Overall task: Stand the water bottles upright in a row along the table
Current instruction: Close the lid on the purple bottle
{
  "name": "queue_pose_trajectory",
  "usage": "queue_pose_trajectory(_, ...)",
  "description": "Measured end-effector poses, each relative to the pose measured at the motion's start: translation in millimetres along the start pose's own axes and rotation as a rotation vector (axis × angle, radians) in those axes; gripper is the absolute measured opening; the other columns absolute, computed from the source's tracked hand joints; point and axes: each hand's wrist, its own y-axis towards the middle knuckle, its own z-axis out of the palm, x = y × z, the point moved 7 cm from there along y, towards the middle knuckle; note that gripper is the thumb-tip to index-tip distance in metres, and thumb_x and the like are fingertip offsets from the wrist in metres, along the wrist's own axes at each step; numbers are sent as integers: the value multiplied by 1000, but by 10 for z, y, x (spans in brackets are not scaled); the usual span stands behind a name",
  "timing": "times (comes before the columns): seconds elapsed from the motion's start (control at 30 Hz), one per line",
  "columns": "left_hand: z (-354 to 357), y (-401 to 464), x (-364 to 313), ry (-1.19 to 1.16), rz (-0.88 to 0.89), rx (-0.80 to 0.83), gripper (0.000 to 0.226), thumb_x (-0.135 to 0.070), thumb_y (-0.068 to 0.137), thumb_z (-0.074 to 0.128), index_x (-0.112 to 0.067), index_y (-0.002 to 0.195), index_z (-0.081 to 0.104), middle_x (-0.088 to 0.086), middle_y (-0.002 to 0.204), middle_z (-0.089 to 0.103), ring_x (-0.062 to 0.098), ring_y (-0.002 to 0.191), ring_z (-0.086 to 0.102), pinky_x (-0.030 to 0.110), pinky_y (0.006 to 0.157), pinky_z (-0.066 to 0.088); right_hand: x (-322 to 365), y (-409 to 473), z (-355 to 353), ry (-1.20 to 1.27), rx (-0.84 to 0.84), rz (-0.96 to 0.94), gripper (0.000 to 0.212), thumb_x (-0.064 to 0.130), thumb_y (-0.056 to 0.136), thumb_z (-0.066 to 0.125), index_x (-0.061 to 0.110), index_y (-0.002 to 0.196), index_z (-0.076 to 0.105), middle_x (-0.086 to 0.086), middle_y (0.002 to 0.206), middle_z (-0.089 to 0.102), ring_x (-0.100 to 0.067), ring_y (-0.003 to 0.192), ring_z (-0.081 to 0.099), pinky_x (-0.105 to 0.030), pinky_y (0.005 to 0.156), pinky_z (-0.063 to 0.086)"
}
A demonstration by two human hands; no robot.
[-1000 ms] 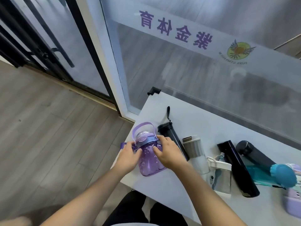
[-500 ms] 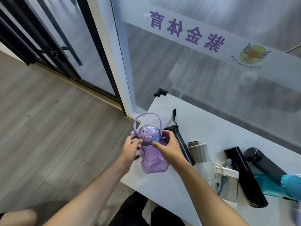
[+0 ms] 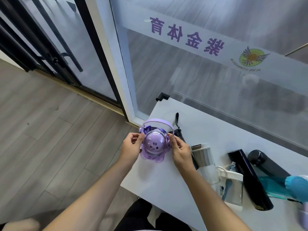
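My left hand [image 3: 131,145] and right hand [image 3: 180,150] pinch the purple bottle [image 3: 154,144] from either side, fingertips on the rim of its domed lid, and it stands upright near the desk's [image 3: 166,184] left edge, its carry handle arched over the far side. To my right, the other bottles lie flat along the near edge: a black one [image 3: 179,133] just behind my right hand, a clear steel-banded one [image 3: 204,161], a white-lidded one [image 3: 232,187], a long black flask [image 3: 248,177], a dark flask [image 3: 266,165], and what looks like a teal bottle [image 3: 276,187], blurred. Beyond the far edge stands a glass wall [image 3: 200,72] with purple lettering.
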Motion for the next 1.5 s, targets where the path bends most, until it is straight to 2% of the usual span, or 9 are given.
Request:
queue_pose_trajectory(0.17, -16, 60, -57, 139, 48, -42, 18, -33, 90, 67, -15, 94, 64, 3, 89, 71, 17, 82, 66, 37, 76, 56, -228, 193, -26, -147, -18, 127, 58, 58, 92, 53, 2, 92, 68, 0, 74, 63, -17, 74, 54, -36, 74, 49)
queue_pose_trajectory(0.3, 8, 51, -57, 141, 22, -7, 17, -31, 94, 62, -18, 106, 63, -1, 99, 70, 11, 90, 65, 31, 76, 54, -161, 149, -25, -105, -49, 123, 32, 43, 98, 57, 24, 124, 61, 2, 109, 70, -18, 102, 67, -44, 95, 55)
queue_pose_trajectory(0.47, 62, 85, -36, 43, -1, 79, 26, -29, 96, 59, -17, 120, 61, -1, 110, 68, 12, 101, 65, 41, 89, 57, -41, 11, 216, -61, 133, 85, 78, 61, 78, 70, 32, 145, 43, 7, 124, 65, -10, 115, 63, -34, 96, 57)
queue_pose_trajectory(0.67, 65, 485, -279, 22, -13, 85, 29, -35, 92, 63, -20, 117, 62, 3, 112, 69, 22, 105, 67, 49, 93, 54, 254, 441, 380, -181, 221, 75, 102, 41, 82, 81, 23, 160, 18, -1, 129, 57, -9, 109, 61, -11, 74, 53)
queue_pose_trajectory(0.73, 154, 636, -415, 10, -10, 118, 27, -33, 87, 67, -22, 112, 64, 4, 111, 69, 23, 104, 67, 48, 94, 54, 363, 612, 358, -166, 188, 64, 98, 41, 82, 81, 23, 159, 22, -1, 127, 59, -10, 107, 62, -12, 76, 50)
queue_pose_trajectory(0.97, 646, 999, -817, 100, 52, 297, 72, -42, 67, 73, -13, 131, 56, 6, 116, 69, 21, 102, 69, 44, 91, 56, 525, 1050, 96, -74, 68, 11, 72, 45, 81, 81, 26, 142, 48, 3, 119, 69, -9, 105, 68, -19, 83, 56)
queue_pose_trajectory(1.2, 1061, 1218, -1018, 117, 84, 373, 46, -26, 89, 70, -13, 130, 56, -5, 109, 66, 9, 96, 68, 23, 75, 54, 628, 1374, -179, -83, 33, 30, 87, 63, 72, 79, 34, 146, 44, 1, 122, 69, -12, 112, 67, -32, 96, 56)
queue_pose_trajectory(1.37, 1169, 1349, -1111, 112, 92, 360, 44, -24, 89, 69, -12, 129, 56, -4, 107, 68, 1, 86, 68, 18, 68, 52, 718, 1490, -241, -52, 15, 29, 61, 52, 82, 77, 37, 134, 51, 2, 116, 69, -11, 110, 66, -35, 96, 57)
queue_pose_trajectory(1.5, 1221, 1400, -1127, 114, 95, 375, 45, -25, 90, 69, -12, 131, 55, -6, 107, 68, 0, 87, 68, 20, 71, 53, 738, 1553, -257, -55, 10, 30, 81, 68, 69, 78, 37, 138, 50, 4, 120, 69, -13, 115, 65, -41, 98, 56)
